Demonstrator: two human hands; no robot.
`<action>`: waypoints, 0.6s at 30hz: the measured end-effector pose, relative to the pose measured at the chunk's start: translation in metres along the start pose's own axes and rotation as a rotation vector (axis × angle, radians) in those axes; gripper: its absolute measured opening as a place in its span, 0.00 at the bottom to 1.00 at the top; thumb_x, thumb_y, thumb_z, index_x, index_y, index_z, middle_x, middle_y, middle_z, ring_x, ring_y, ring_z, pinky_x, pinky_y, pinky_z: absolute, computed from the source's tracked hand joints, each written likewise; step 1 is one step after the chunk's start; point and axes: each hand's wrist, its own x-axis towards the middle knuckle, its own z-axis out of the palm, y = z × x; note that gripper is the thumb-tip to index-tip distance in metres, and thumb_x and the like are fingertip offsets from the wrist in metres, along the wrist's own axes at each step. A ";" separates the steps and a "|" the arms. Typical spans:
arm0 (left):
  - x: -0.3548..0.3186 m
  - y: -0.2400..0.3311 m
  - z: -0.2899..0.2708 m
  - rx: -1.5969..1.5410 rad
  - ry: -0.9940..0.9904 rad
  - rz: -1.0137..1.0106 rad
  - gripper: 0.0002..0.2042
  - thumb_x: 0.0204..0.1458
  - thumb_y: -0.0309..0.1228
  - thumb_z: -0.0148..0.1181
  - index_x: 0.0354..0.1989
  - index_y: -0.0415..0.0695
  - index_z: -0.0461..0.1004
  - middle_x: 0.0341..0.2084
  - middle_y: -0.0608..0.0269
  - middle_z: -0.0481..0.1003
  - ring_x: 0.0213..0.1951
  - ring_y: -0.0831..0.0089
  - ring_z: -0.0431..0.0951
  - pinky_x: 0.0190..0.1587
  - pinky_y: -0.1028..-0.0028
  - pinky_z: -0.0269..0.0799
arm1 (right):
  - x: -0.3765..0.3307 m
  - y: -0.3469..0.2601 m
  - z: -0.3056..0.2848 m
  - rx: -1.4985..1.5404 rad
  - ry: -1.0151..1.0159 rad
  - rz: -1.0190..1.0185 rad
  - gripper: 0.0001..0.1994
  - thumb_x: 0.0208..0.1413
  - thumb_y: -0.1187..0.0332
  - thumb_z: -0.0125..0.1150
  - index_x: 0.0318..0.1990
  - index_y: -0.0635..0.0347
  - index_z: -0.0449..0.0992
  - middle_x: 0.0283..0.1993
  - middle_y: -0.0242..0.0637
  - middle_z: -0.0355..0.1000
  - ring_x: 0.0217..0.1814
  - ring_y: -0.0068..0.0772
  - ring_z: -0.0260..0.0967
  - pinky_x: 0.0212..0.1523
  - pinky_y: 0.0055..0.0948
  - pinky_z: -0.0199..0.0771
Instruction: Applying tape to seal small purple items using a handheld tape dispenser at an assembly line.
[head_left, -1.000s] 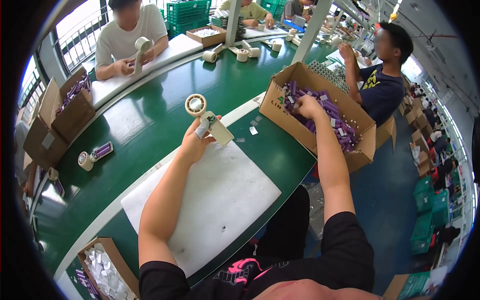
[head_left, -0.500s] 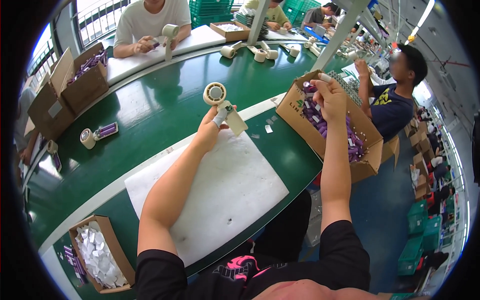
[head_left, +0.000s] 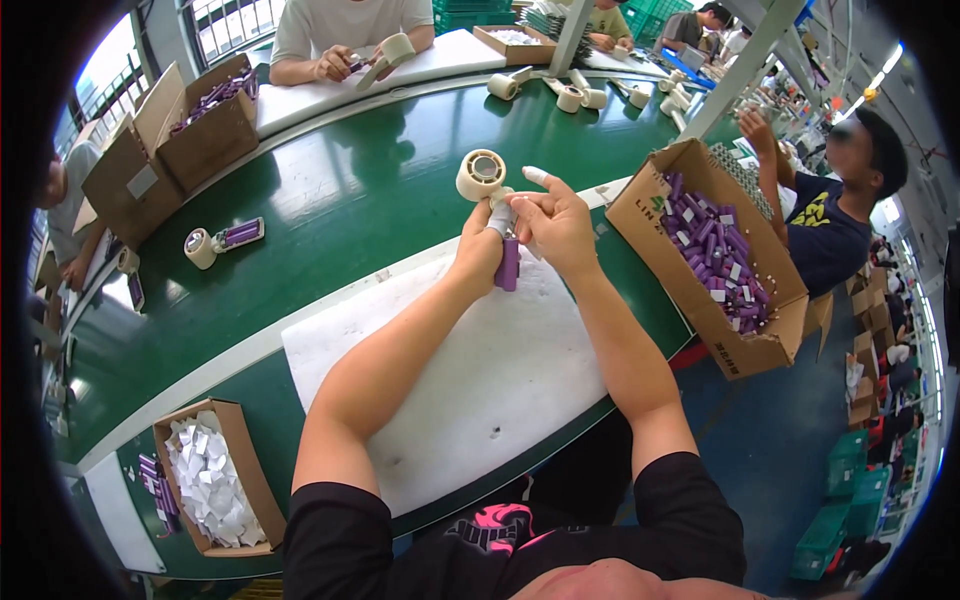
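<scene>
**Two hands joined on one tape dispenser and one purple cylinder**

The left hand (head_left: 478, 252) is wrapped around the handle of a cream tape dispenser (head_left: 482, 176), whose single round roll stands above the fist. The right hand (head_left: 558, 225) is closed on the same assembly from the right, its fingers pinched at a purple cylinder (head_left: 508, 264) that hangs upright just beside the left palm; its taped index fingertip points up and left. Both hands meet over the far edge of one white mat (head_left: 470, 375) lying on the green table (head_left: 350, 190).

Countable items nearby: one open cardboard box (head_left: 700, 290) to the right, holding many purple cylinders, too many to count; one small carton of white paper slips (head_left: 215, 485) at near left; one second dispenser with purple part (head_left: 215, 240) lying on the table to the left; two further brown cartons (head_left: 170, 140) at far left. Four loose cream rolls (head_left: 570, 92) lie at the far side. One person in a white shirt (head_left: 345, 25) sits opposite, and one person in a dark shirt (head_left: 825, 235) works on the right.
</scene>
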 end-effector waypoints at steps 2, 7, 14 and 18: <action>0.006 -0.002 0.000 0.037 0.067 0.093 0.14 0.67 0.36 0.47 0.57 0.46 0.67 0.40 0.63 0.74 0.38 0.78 0.73 0.37 0.77 0.70 | -0.004 0.003 -0.002 0.191 0.012 0.121 0.26 0.60 0.74 0.62 0.62 0.77 0.63 0.47 0.48 0.78 0.25 0.19 0.72 0.22 0.17 0.67; 0.014 -0.006 -0.001 0.314 0.120 0.433 0.12 0.65 0.30 0.48 0.55 0.42 0.67 0.40 0.57 0.77 0.41 0.72 0.76 0.43 0.73 0.71 | -0.016 0.007 -0.019 0.317 0.032 0.315 0.21 0.63 0.68 0.59 0.57 0.76 0.67 0.49 0.48 0.77 0.26 0.22 0.74 0.22 0.17 0.64; -0.001 -0.006 0.004 0.553 0.060 0.537 0.13 0.63 0.23 0.49 0.55 0.42 0.67 0.36 0.57 0.78 0.34 0.71 0.78 0.38 0.72 0.73 | -0.011 0.023 -0.025 0.262 -0.067 0.466 0.09 0.64 0.64 0.60 0.39 0.61 0.76 0.36 0.32 0.75 0.23 0.15 0.63 0.21 0.17 0.58; -0.006 -0.004 0.007 0.563 0.019 0.505 0.14 0.65 0.26 0.47 0.58 0.41 0.68 0.41 0.59 0.78 0.38 0.75 0.77 0.41 0.74 0.72 | -0.011 0.026 -0.029 0.396 -0.100 0.487 0.08 0.62 0.65 0.62 0.37 0.59 0.76 0.32 0.27 0.72 0.24 0.14 0.60 0.22 0.17 0.57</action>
